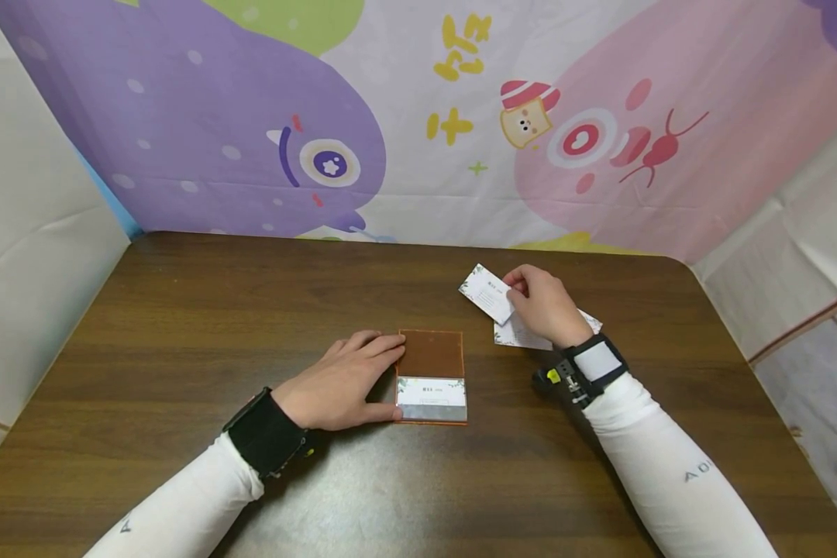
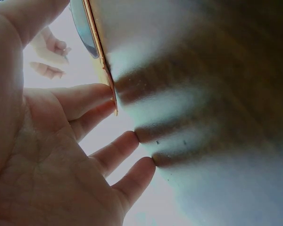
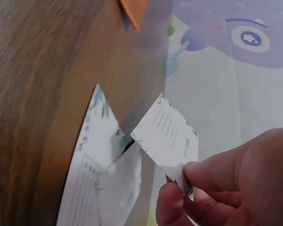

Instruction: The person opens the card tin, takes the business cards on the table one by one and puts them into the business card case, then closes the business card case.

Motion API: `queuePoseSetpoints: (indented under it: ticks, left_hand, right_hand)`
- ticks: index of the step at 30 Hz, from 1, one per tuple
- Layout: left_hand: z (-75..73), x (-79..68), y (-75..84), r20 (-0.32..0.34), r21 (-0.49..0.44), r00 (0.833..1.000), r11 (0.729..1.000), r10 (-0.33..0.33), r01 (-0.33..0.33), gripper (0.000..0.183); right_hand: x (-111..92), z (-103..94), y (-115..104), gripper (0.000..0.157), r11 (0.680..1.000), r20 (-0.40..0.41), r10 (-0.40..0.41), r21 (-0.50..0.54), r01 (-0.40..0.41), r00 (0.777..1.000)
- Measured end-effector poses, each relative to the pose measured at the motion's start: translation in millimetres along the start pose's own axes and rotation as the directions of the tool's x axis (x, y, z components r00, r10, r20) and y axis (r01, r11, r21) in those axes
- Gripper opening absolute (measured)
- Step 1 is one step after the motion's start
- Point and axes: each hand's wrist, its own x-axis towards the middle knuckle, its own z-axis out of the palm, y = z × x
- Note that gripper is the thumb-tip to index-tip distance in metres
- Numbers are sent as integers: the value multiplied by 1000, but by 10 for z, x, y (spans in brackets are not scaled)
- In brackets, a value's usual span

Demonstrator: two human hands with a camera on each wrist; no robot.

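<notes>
A white business card [image 1: 487, 293] with leafy corners is pinched between the thumb and fingers of my right hand [image 1: 545, 306]. In the right wrist view that card [image 3: 166, 136] is raised and tilted above other white cards [image 3: 92, 174] on the table. To the left, a brown card holder [image 1: 431, 354] lies spread on the tabletop, with a printed card [image 1: 430, 391] behind the clear pocket of its near half. My left hand [image 1: 342, 380] rests along the holder's left edge, fingers extended, thumb at the lower corner and fingertips at the upper one.
The wooden table [image 1: 216, 310] runs back to a cartoon-printed curtain [image 1: 446, 194]. Pale cloth hangs at the left [image 1: 35, 201] and right sides. More cards [image 1: 521, 335] lie under and beside my right hand, partly hidden by it.
</notes>
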Motion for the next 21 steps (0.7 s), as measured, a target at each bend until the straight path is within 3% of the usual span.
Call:
queuePoseSetpoints:
  ticks: [21]
  left_hand:
    - [-3,-1,2,-2,-4,1000,1000,-2,2,90]
  right_hand:
    - [-191,-41,-229,21,997,30,-72,33,71,997]
